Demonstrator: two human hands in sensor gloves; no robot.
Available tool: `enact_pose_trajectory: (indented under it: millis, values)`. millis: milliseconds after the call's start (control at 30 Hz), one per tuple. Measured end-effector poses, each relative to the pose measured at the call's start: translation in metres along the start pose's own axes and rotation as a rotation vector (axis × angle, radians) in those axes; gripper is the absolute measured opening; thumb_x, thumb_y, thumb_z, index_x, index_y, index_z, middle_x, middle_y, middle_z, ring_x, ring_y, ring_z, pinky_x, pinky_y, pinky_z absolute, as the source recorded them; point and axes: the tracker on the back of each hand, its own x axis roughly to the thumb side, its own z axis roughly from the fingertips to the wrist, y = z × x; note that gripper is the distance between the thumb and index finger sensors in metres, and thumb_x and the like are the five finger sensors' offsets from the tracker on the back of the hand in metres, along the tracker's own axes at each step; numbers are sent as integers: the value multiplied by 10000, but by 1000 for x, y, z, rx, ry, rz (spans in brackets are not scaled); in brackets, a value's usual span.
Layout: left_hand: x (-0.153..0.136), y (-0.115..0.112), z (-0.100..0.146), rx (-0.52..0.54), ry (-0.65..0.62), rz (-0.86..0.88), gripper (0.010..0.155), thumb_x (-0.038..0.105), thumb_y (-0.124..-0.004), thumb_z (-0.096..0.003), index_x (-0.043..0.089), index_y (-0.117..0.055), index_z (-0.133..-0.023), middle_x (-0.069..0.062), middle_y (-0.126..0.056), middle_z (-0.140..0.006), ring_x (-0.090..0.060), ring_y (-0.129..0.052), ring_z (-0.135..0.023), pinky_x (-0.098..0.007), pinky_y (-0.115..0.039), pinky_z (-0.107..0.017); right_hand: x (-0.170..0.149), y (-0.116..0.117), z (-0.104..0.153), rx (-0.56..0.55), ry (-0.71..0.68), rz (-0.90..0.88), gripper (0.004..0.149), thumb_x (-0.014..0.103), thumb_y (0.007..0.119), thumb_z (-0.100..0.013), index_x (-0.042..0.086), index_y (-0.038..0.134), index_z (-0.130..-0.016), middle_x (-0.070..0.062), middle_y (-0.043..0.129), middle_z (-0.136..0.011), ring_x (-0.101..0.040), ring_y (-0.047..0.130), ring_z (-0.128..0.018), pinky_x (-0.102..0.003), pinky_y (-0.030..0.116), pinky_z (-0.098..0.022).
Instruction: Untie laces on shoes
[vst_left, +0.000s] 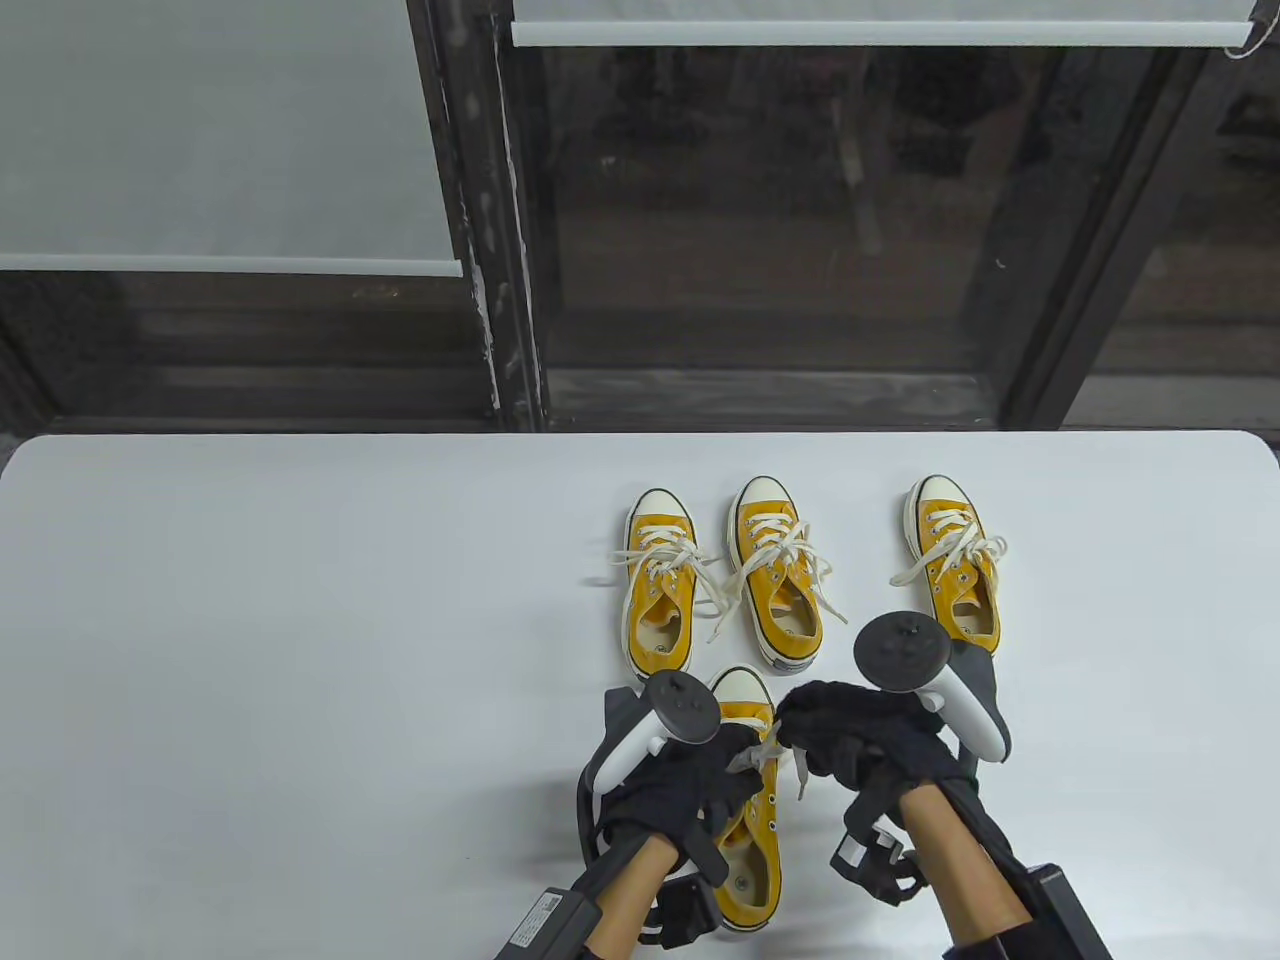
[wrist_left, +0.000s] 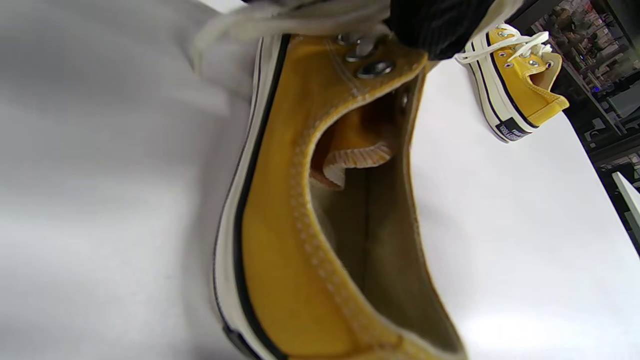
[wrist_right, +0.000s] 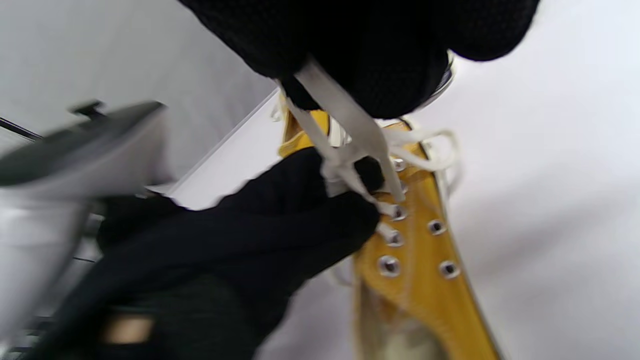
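A yellow sneaker (vst_left: 750, 820) with white laces lies near the table's front edge, toe pointing away, between my two hands. My left hand (vst_left: 742, 752) pinches the white lace (vst_left: 765, 752) over the eyelets. My right hand (vst_left: 792, 728) pinches the same lace from the right, and one lace end hangs by the shoe's side. In the right wrist view my right fingers (wrist_right: 360, 55) pull a lace strand (wrist_right: 350, 125) up from the shoe (wrist_right: 425, 260) while my left hand (wrist_right: 295, 215) holds the strands at the eyelets. The left wrist view shows the shoe's open inside (wrist_left: 360, 240).
Three more yellow sneakers stand farther back: two side by side (vst_left: 660, 590) (vst_left: 778, 570) and one to the right (vst_left: 955, 555), all with laces spread loose on the white table (vst_left: 300, 650). One also shows in the left wrist view (wrist_left: 520, 90). Dark windows lie behind the table's far edge.
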Motion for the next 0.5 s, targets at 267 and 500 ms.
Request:
enact_pose_trajectory:
  millis: [267,500]
  values:
    - [-1,0,1,-6,-2,13,461,486,-656,-632,505,-489,-1061,31,-289,-1216,-296,-271,-1198,-681,-169,-844,22,-37,23,20,-144,-247,368,320,640,-643,120,761,-928,-170,695,-1005,-257,873,-713,-484,694,-584]
    - [-1,-1,2,-5,-2,14,449,488,-649,-641,505,-487,-1059,42,-291,-1202,-283,-298,-1191,-679,-172,-845,47,-66,54,71,-439,-571,385,327,601,-653,92,716,-935,-207,629,-1050,-318,873,-821,-507,697,-627]
